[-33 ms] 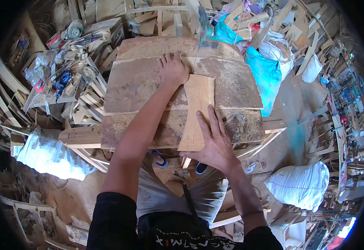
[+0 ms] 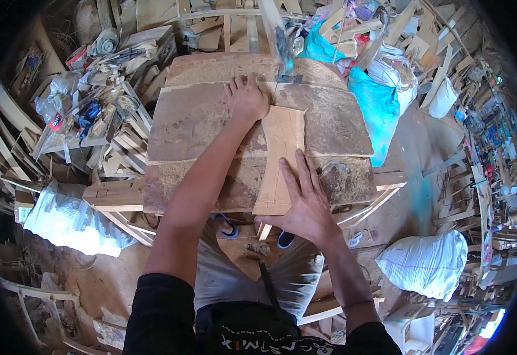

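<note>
Curved board (image 2: 283,133) lies under spread fingers of right hand (image 2: 310,207), apparently for steadiness, far end beside left hand (image 2: 248,102), fingers loosely curled on worktop (image 2: 193,115).

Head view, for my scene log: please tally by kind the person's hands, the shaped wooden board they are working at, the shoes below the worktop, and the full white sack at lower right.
Hands: 2 (left hand, right hand)
Shaped wooden board: 1
Shoes: 2
Full white sack: 1
Total: 6
</note>
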Motion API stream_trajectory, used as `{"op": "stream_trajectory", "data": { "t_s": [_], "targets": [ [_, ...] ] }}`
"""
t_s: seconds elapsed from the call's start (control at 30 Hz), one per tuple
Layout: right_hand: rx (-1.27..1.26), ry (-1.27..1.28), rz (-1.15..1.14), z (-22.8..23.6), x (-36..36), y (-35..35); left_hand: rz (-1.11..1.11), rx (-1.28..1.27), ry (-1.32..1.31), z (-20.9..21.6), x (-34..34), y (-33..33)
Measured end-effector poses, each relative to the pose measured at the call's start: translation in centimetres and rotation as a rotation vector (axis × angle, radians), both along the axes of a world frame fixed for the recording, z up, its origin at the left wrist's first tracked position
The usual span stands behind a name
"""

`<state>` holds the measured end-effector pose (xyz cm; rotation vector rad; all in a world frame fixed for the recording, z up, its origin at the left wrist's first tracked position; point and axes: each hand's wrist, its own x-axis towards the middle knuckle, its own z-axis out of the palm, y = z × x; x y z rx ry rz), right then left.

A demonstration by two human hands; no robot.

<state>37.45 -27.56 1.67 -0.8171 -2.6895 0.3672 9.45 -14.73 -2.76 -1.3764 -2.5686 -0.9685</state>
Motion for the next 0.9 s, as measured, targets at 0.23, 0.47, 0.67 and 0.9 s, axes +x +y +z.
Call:
{"op": "stream_trajectory", "data": {
  "t_s": [0.23,0.47,0.67,0.9],
  "targets": [
    [0.036,-0.012,0.018,-0.1,-0.8,1.2,-0.001,-0.026,-0.034,0.1,-0.7,1.4],
    [0.092,0.031,0.057,-0.4,-0.9,1.7,0.017,-0.024,0.035,-0.2,-0.8,1.5],
    [0.095,0.000,0.056,0.0,-1.1,1.8,-0.034,0.003,-0.002,-0.1,-1.0,1.7],
    [0.118,0.010,0.065,-0.3,-1.1,1.9,-0.021,-0.070,0.017,0.4,-0.9,1.7]
  ]
}}
